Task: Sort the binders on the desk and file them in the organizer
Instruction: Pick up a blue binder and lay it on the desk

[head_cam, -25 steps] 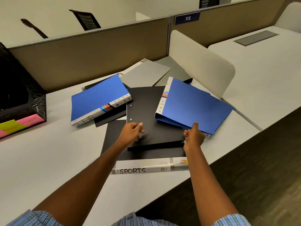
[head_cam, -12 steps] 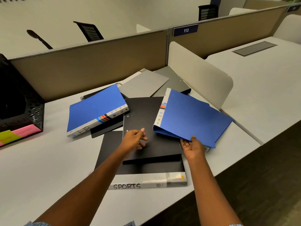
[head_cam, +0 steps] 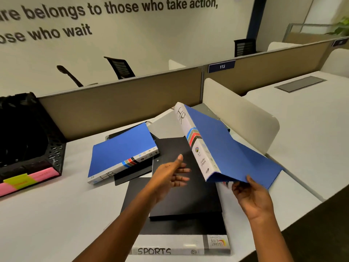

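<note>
Two blue binders with HR written on the spine are in view. You hold the raised blue binder [head_cam: 226,154] right of centre, clear of the pile and tilted, with its spine turned towards you. Your right hand [head_cam: 251,197] pinches its lower edge, thumb on the cover and fingers curled underneath. Your left hand [head_cam: 170,174] is at mid-frame with its fingers spread and grips nothing, just beside the spine but apart from it.

The second blue binder [head_cam: 122,148] lies flat on the desk [head_cam: 56,214], left of centre. A black folder [head_cam: 188,191] lies below your left hand, on top of a black binder [head_cam: 179,228] whose white spine reads SPORTS at the bottom of the frame. A grey folder [head_cam: 166,127] shows behind the pile, partly covered.

The organizer [head_cam: 49,148], a black mesh one, stands at the left edge of the frame. Its inside is too dark to tell what it holds. Pink and yellow labels [head_cam: 24,181] sit along its front lower edge.
</note>
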`<state>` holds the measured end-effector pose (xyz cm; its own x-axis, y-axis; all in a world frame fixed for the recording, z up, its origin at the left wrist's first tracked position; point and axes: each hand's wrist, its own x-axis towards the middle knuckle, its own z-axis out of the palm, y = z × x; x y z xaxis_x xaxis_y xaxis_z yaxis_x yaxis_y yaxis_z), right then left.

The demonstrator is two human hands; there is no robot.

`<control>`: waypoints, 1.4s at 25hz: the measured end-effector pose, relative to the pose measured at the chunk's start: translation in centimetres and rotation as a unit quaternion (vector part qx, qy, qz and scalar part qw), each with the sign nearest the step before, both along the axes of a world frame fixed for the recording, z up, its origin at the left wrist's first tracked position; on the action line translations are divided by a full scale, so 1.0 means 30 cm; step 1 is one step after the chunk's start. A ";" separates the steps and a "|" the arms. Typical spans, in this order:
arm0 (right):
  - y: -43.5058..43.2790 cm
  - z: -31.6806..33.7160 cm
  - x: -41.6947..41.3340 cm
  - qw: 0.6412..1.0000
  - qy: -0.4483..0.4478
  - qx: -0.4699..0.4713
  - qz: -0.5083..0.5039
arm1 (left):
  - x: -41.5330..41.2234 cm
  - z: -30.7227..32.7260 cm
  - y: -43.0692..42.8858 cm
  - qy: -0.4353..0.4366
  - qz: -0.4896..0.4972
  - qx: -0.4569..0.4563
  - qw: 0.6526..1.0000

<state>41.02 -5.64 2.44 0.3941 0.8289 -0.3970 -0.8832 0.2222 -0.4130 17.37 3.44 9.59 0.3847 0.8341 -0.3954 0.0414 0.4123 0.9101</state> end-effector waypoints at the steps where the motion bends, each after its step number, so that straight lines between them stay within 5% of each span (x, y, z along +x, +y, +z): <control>1: 0.000 0.011 0.002 1.000 0.001 0.007 0.008 | 0.006 0.036 -0.009 -0.030 -0.003 0.001 1.000; 10: -0.028 -0.021 -0.082 0.997 0.001 -0.008 0.074 | 0.020 0.188 -0.080 -0.201 0.052 0.004 0.978; 14: -0.045 -0.029 -0.103 0.995 -0.015 -0.016 0.094 | 0.035 0.181 -0.104 -0.156 0.134 0.016 0.978; 21: -0.038 -0.010 -0.162 0.986 -0.037 -0.073 0.145 | 0.024 0.163 -0.157 -0.112 0.126 0.082 0.982; 30: 0.063 -0.056 -0.344 0.967 -0.170 -0.159 0.098 | -0.239 0.091 -0.182 -0.093 0.196 0.036 0.975; 35: 0.100 -0.094 -0.477 0.904 -0.346 -0.218 0.123 | -0.473 0.053 -0.211 -0.095 0.215 0.019 0.972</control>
